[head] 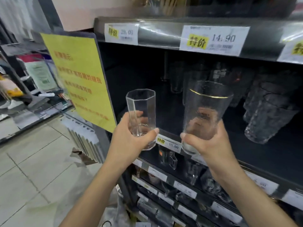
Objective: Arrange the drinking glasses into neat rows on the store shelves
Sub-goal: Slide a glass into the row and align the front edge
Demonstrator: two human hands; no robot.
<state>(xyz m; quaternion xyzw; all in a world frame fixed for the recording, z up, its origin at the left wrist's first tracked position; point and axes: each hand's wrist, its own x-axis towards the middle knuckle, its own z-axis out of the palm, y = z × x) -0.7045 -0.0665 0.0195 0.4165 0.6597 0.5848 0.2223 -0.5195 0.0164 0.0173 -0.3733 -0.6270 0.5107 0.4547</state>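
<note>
My left hand (129, 138) grips the octagonal glass (141, 105) low; right hand (209, 145) wraps the gold-rimmed glass (208, 105); both upright before the shelf (262, 158); I'd set each base-first, clear of stacked glasses (268, 115) at three o'clock.

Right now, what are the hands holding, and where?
The left hand grips an eight-sided glass near its base; the right hand grips a gold-rimmed glass near its base.
</note>
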